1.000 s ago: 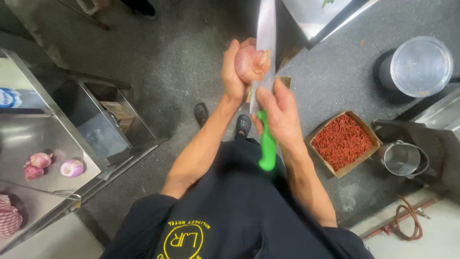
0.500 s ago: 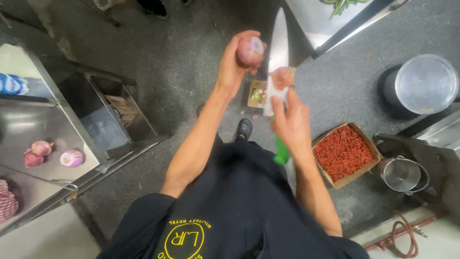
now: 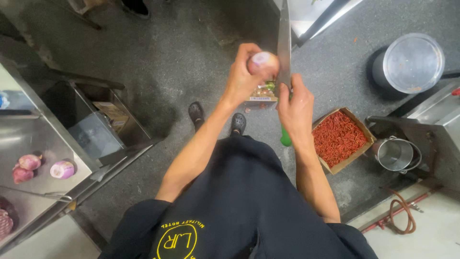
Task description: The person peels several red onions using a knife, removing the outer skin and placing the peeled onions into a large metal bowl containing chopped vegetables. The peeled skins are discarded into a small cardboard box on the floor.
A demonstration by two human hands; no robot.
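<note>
The steel counter (image 3: 33, 139) runs along nine o'clock, with three peeled onions (image 3: 29, 162) on it. At two o'clock stands a lidded pot (image 3: 412, 62); at three, a box of red chillies (image 3: 338, 139). The right hand (image 3: 296, 103) is closed round a green-handled knife (image 3: 284, 43), blade pointing to twelve. The left hand (image 3: 242, 79) cups an onion (image 3: 263, 63), fingers curled, seemingly touching the blade.
</note>
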